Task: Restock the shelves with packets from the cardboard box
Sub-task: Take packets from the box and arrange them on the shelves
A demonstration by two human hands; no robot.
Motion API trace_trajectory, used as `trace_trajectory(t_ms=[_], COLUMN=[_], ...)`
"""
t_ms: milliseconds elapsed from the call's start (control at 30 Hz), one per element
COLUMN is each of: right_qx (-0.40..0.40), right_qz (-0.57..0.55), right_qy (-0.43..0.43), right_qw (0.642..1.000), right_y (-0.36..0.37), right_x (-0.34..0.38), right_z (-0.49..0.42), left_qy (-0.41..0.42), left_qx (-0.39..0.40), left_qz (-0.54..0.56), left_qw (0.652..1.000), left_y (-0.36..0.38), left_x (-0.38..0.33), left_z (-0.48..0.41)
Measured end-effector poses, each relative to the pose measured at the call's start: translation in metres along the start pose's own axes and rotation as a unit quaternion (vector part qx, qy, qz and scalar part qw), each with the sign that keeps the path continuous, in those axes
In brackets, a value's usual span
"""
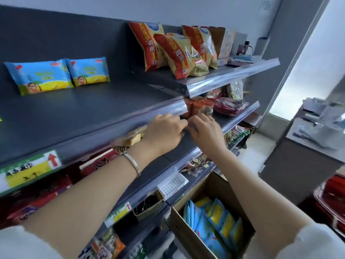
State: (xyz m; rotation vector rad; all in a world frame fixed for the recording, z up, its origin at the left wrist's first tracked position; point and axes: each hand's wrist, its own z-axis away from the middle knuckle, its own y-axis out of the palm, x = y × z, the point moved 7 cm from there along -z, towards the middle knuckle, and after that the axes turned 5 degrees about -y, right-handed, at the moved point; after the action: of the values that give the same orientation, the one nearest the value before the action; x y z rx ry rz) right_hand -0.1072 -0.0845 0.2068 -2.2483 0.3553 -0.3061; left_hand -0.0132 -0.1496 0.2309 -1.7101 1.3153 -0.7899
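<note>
Head view: your left hand (164, 132) and right hand (206, 132) meet at the shelf (237, 118), grip state unclear; cardboard box (183, 228) lies below your right

Cool daylight is cast from a blown-out window (302, 77) at right, and glare is caught along the shelf-edge strips (233, 76). Lines are bowed by the wide-angle lens, the left hand (164, 131) and right hand (205, 132) are softened by motion blur, and the lower shelf (147, 223) is left in shadow.
</note>
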Motion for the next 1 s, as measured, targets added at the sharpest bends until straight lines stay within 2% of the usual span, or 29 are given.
trace_trajectory(t_ms=[200,400,567,733,1000], right_qx=[0.127,0.278,0.391,0.498,0.614], right_qz=[0.025,0.005,-0.026,-0.044,-0.066], right_qy=[0.095,0.124,0.092,0.049,0.042], right_qw=[0.987,0.953,0.915,0.864,0.785], right_y=[0.044,0.104,0.151,0.19,0.235], right_x=[-0.08,-0.143,-0.182,-0.205,-0.202], right_z=[0.096,0.166,0.209,0.251,0.308], left_qy=[0.021,0.008,-0.015,-0.083,-0.168], left_qx=[0.168,0.262,0.323,0.393,0.459], left_qz=[0.026,0.02,0.022,0.037,0.064], left_qw=[0.985,0.965,0.946,0.915,0.87], left_y=[0.113,0.201,0.266,0.319,0.37], left_x=[-0.056,-0.092,-0.12,-0.14,-0.138], left_z=[0.01,0.013,0.021,0.043,0.096])
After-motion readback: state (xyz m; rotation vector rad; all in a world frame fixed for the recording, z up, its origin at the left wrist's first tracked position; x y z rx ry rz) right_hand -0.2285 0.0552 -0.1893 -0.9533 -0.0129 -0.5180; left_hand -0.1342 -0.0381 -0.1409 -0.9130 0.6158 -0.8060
